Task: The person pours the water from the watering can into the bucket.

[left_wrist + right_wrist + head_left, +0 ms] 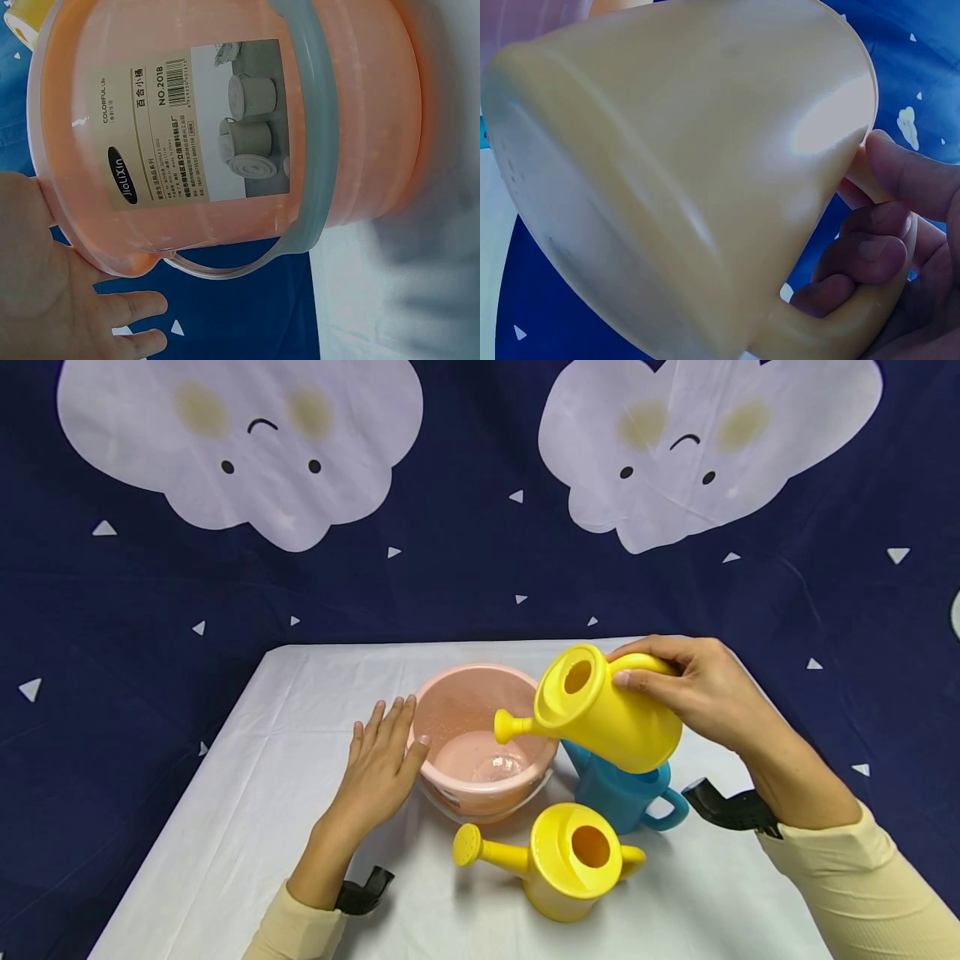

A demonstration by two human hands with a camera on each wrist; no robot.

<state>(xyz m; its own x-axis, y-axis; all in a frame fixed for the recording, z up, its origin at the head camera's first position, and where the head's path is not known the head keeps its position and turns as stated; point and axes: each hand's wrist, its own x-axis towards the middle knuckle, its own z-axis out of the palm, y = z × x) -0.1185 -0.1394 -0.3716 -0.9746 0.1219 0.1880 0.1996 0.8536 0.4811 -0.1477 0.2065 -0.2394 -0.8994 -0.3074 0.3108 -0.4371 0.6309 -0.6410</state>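
Your right hand point(701, 693) grips the tilted yellow watering can point(600, 710), its spout over the pink bucket's point(457, 693) rim. Your left hand point(378, 768), fingers straight, touches the bucket's side. Bare white table point(247, 827) lies to your left.

Blue watering can point(626, 793) mostly behind the tilted yellow watering can point(600, 710); bucket point(225, 127) label's small print unreadable.

Bright, even light fills the head view, with soft short shadows under the objects on the white table point(247, 827). Its edges bow slightly outward. Both wrist views are close and soft-focused; a white glare patch sits right of centre on the yellow watering can point(705, 150).
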